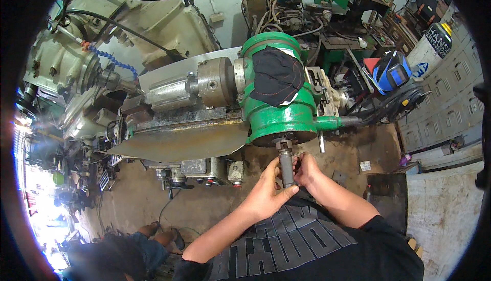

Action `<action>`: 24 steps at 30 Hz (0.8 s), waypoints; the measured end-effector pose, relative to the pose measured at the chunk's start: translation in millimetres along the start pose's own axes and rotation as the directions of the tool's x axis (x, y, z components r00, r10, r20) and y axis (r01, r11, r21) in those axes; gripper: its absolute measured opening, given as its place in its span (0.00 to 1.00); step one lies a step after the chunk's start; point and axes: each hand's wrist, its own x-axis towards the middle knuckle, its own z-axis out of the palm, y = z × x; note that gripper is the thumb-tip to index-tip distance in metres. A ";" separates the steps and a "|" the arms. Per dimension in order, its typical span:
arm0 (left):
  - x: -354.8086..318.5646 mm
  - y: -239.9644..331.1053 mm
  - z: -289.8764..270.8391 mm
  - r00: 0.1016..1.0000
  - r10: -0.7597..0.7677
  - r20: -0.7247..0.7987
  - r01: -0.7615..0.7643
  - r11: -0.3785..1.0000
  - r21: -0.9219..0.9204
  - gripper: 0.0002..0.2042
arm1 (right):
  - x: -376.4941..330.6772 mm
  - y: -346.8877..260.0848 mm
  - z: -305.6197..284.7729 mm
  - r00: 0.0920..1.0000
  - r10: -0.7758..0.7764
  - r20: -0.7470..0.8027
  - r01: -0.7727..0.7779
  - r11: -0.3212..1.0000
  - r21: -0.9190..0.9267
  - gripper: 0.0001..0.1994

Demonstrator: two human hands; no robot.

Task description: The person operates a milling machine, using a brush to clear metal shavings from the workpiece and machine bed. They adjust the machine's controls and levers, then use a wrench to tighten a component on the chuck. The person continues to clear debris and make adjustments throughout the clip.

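From where I stand, the left hand (267, 191) curls around a grey metal cylinder (287, 169) at the near end of the green machine housing (279, 116); the right hand (308, 170) bends beside it, its grip unclear to me.

Machine head (279, 117) mid-scene, cloth (271, 71) on it. Chuck (217, 80) just left of machine head; metal sheet (184, 145) on chuck's near side. Metal shaft (287, 167) at machine head's near end, between left hand (270, 191) on left and right hand (307, 169) on right. Welding helmet (395, 73) right of machine head; gas cylinder (432, 48) beyond it, farther right. Another person (120, 255) near left.
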 end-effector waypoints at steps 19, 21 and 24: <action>-11.3 -4.4 3.1 0.985 -0.001 -0.171 0.031 0.984 0.173 0.45 | -66.4 9.7 44.4 0.987 -0.045 0.156 0.062 0.992 -0.110 0.21; -11.0 -2.0 2.7 0.988 -0.021 -0.154 0.040 0.991 0.125 0.44 | -60.6 9.7 42.5 0.986 -0.030 0.166 0.054 0.988 -0.142 0.20; -9.2 1.6 3.6 0.986 -0.022 -0.164 0.040 0.993 0.109 0.43 | -48.5 10.8 41.8 0.978 -0.009 0.208 0.075 0.947 -0.314 0.20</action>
